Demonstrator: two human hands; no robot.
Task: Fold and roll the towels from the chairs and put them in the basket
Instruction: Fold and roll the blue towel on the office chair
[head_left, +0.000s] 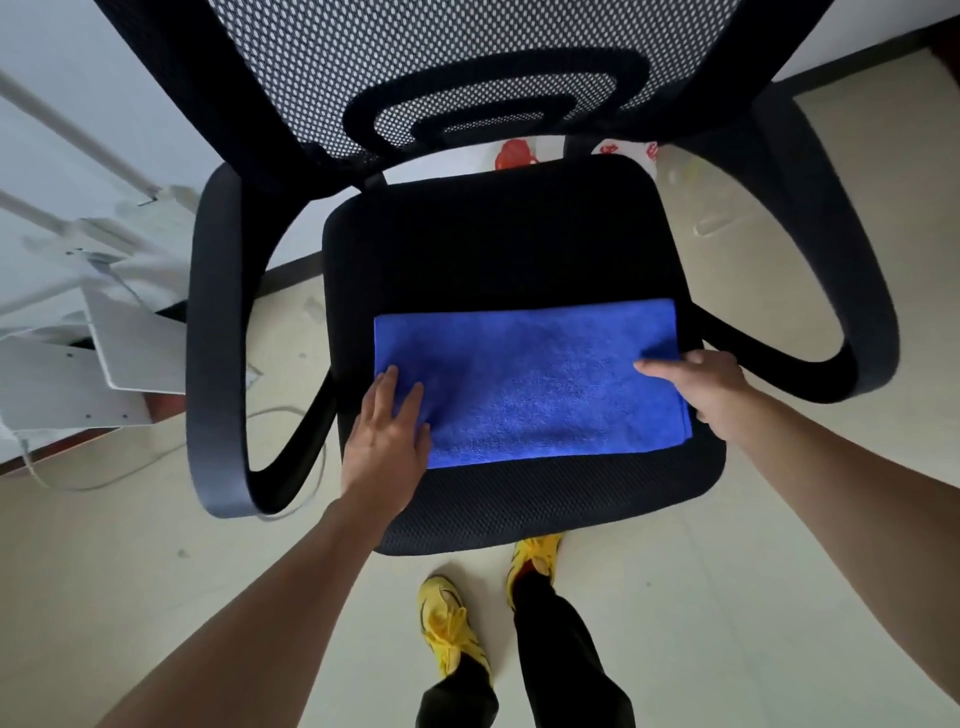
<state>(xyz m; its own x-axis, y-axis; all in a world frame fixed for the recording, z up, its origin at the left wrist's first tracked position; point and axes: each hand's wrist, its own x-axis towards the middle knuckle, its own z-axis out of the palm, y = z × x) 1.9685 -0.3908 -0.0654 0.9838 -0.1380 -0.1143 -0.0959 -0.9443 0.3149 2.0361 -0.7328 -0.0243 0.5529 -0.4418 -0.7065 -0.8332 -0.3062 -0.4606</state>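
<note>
My left hand (387, 431) presses flat, fingers straight, on one end of the blue towel (530, 384); my right hand (706, 387) pinches the opposite edge. Between them the towel lies folded into a smooth band on the chair seat (493, 249). I judge that rolling and basketing are still left to do, and no basket is in view.

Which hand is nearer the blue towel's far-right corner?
Right. The right hand holds the blue towel by its right edge, just short of that corner; left hand rests flat on its left end.

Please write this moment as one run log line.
blue towel: folded, flat on chair seat | left hand: flat on left end | right hand: at right edge, grip unclear
</note>
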